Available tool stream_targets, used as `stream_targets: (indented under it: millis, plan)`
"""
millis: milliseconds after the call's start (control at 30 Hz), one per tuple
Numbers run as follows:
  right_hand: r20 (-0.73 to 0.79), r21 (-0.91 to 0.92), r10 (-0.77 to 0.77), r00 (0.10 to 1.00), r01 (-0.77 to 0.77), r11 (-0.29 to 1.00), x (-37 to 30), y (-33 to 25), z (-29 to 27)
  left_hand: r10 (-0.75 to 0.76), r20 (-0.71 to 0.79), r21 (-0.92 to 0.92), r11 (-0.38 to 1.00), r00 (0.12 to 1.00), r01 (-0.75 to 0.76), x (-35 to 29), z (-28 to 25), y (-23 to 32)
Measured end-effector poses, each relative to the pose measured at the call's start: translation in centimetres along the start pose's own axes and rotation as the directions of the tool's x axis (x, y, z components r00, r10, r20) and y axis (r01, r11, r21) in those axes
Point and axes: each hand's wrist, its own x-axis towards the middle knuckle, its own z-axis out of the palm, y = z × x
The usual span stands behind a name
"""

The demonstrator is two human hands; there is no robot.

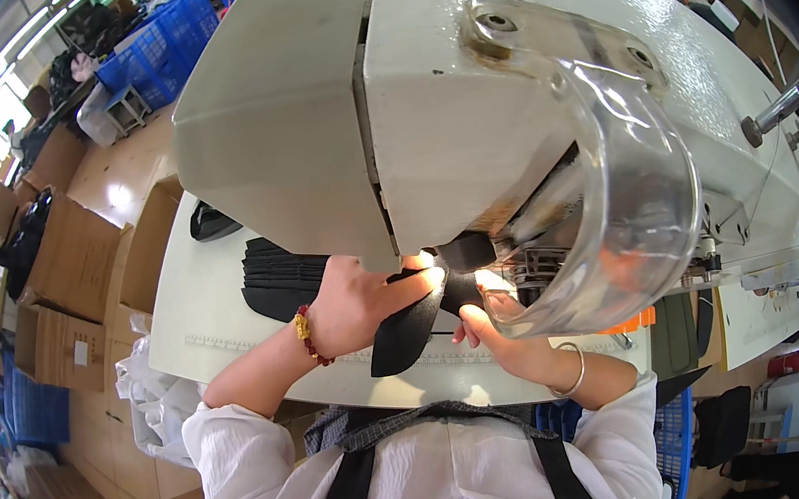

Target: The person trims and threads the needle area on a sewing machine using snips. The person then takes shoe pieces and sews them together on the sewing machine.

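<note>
A black piece of leather-like material lies below the head of a white sewing machine. My left hand grips it from the left, its thumb and fingers closed on the piece in the lit patch by the needle area. From the right, my right hand pinches the near edge of the black material, its fingers partly behind the clear plastic guard. A fanned stack of black pieces lies just left of my left hand. The machine head hides the needle.
A ruler strip runs along the near edge of the white table. Another black piece lies at the far left. Cardboard boxes and white bags stand left of the table; a blue crate is at the lower right.
</note>
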Motion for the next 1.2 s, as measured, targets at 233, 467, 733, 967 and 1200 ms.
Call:
stream_targets:
  millis: [233, 467, 733, 967, 1200]
  plan:
    - [0.154, 0.093, -0.100, 0.983, 0.087, 0.992, 1.0, 5.5, -2.4, 0.135, -0.150, 0.100, 0.988, 0.979, -0.121, 0.6, 0.9, -1.4]
    - [0.353, 0.932, 0.199, 0.914, -0.325, -0.158, 3.4, 12.9, -6.3, 0.038, -0.084, 0.164, 0.986, 0.996, -0.024, 0.0, 1.3, -1.4]
    - [0.250, 0.334, -0.061, 0.966, -0.027, 0.942, 4.5, 6.5, -5.3, -0.011, -0.175, -0.277, 0.960, 0.984, -0.038, -1.4, 1.9, -4.0]
    - [0.232, 0.294, -0.090, 0.969, 0.019, 0.956, 4.2, 5.3, -4.5, 0.108, -0.339, -0.178, 0.968, 0.935, -0.177, -2.6, 4.9, -5.7]
    - [0.223, 0.758, 0.017, 0.975, -0.185, 0.625, 4.3, 8.2, -5.0, 0.292, -0.345, 0.150, 0.955, 0.892, -0.254, -2.1, 5.0, -7.3]
